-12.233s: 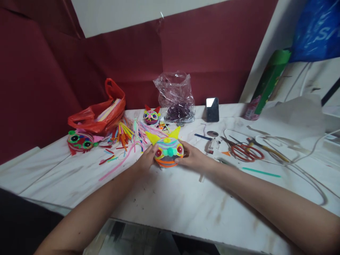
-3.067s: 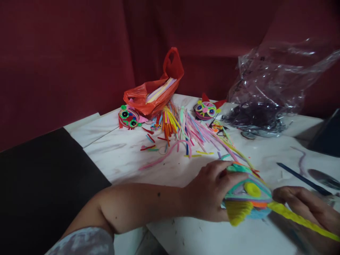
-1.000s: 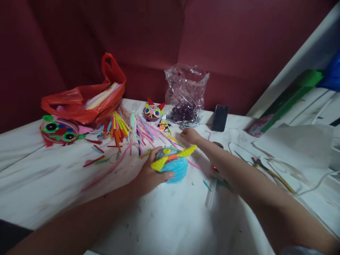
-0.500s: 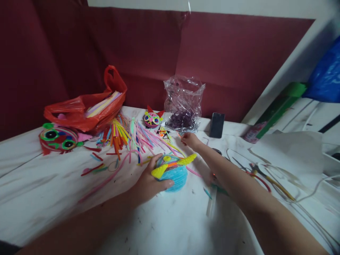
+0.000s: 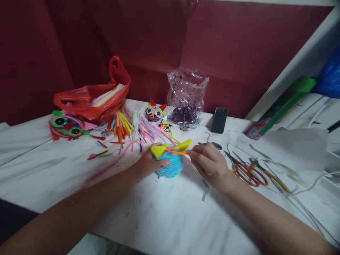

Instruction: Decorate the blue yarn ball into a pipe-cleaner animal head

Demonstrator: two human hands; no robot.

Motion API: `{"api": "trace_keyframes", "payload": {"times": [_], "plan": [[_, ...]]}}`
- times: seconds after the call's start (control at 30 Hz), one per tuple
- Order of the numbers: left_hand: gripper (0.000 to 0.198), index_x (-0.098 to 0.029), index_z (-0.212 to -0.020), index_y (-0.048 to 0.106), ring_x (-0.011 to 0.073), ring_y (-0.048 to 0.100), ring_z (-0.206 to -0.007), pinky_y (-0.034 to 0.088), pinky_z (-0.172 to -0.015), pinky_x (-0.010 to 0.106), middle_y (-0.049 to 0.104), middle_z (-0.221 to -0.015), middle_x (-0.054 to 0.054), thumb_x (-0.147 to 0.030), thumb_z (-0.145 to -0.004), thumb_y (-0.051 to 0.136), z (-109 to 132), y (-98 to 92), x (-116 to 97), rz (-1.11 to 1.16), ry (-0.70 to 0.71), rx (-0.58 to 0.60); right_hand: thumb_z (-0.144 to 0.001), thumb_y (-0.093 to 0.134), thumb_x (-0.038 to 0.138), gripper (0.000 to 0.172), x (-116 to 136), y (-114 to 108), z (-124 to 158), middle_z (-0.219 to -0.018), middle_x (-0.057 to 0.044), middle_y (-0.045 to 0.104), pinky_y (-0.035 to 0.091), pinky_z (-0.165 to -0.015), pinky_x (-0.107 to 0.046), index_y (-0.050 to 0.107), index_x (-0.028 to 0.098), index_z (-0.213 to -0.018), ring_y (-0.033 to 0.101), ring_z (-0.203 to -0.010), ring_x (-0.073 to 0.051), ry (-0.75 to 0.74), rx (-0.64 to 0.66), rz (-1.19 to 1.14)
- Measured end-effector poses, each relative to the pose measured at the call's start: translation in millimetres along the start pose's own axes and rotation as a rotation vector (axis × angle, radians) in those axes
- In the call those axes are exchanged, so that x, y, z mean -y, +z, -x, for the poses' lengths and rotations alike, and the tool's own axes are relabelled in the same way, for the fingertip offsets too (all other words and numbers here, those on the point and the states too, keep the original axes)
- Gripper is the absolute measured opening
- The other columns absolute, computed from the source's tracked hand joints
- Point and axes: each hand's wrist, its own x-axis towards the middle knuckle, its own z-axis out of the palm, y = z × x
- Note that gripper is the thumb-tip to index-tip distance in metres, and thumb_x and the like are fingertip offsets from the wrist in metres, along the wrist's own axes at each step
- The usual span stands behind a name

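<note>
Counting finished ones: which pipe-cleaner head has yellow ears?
The blue head in the left hand, where the right hand pinches an orange strip; the red head and small head behind have none.

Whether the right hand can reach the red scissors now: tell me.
Probably yes: the red scissors lie uncovered on the table just beside the right hand. That hand pinches an orange strip, though, while the left hand holds the blue ball.
</note>
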Motion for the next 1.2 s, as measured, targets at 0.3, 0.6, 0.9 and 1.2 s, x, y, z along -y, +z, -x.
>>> {"api": "trace_keyframes", "payload": {"times": [0.3, 0.6, 0.9, 1.2], "plan": [[0.084, -0.020, -0.131, 0.040, 0.0244, 0.060, -0.097, 0.050, -0.081, 0.037, 0.063, -0.111, 0.007, -0.027, -0.057, 0.078, 9.7, 4.5, -5.8, -0.114, 0.033, 0.044, -0.096, 0.037, 0.013, 0.026, 6.5, 18.7, -7.9, -0.091, -0.010, 0.067, 0.035, -0.066, -0.034, 0.061, 0.016, -0.103, 0.052, -0.079, -0.019, -0.231, 0.101, 0.158], [0.069, -0.019, -0.129, 0.041, 0.0204, 0.056, -0.091, 0.047, -0.077, 0.032, 0.059, -0.109, 0.006, -0.034, -0.068, 0.070, 14.9, 7.1, -6.3, -0.214, 0.105, 0.057, -0.096, 0.034, 0.011, 0.028, 9.2, 17.6, -3.4, -0.091, -0.012, 0.065, 0.035, -0.068, -0.035, 0.062, 0.013, -0.101, 0.049, -0.081, -0.021, -0.228, 0.188, 0.134], [0.051, -0.016, -0.126, 0.044, 0.0204, 0.053, -0.097, 0.044, -0.084, 0.034, 0.057, -0.110, 0.008, -0.037, -0.080, 0.056, 13.8, 14.5, -6.8, -0.221, 0.180, -0.001, -0.096, 0.034, 0.013, 0.032, 12.2, 13.4, 5.2, -0.105, -0.015, 0.065, 0.040, -0.075, -0.038, 0.055, 0.010, -0.121, 0.051, -0.093, -0.024, -0.174, 0.271, 0.084], [0.055, -0.017, -0.126, 0.043, 0.0216, 0.056, -0.097, 0.046, -0.081, 0.034, 0.058, -0.110, 0.008, -0.038, -0.078, 0.059, 14.3, 16.1, -1.5, -0.296, 0.185, -0.006, -0.092, 0.045, 0.010, 0.024, 20.4, 11.4, 14.5, -0.098, -0.012, 0.066, 0.038, -0.071, -0.036, 0.057, 0.012, -0.112, 0.053, -0.086, -0.022, -0.001, 0.194, -0.077]]}}
